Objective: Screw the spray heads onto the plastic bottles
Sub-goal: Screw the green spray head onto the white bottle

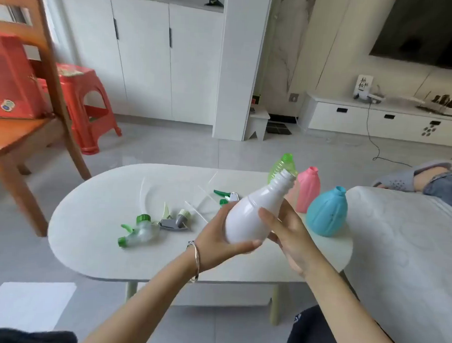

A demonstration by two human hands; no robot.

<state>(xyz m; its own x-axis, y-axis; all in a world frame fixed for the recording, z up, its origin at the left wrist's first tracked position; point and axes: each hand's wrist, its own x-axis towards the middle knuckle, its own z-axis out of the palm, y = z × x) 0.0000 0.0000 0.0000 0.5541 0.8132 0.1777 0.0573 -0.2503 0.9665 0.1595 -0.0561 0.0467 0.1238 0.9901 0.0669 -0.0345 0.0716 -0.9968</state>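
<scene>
I hold a white plastic bottle [251,214] tilted above the table, its open threaded neck pointing up and to the right. My left hand [220,237] cups it from below and my right hand [289,231] grips its right side. On the white oval table [92,233] lie three spray heads: a clear and green one [137,231], a grey one [175,219] and a green and white one [225,196] partly hidden behind my left hand. A green bottle [282,166], a pink bottle [308,189] and a blue bottle [326,212] stand uncapped at the table's right end.
A wooden chair [27,134] and a red plastic stool [83,100] stand to the left. A white cushioned seat [403,244] adjoins the table on the right, with another person's slippered foot [413,177] beyond it. Thin dip tubes [205,193] lie on the table.
</scene>
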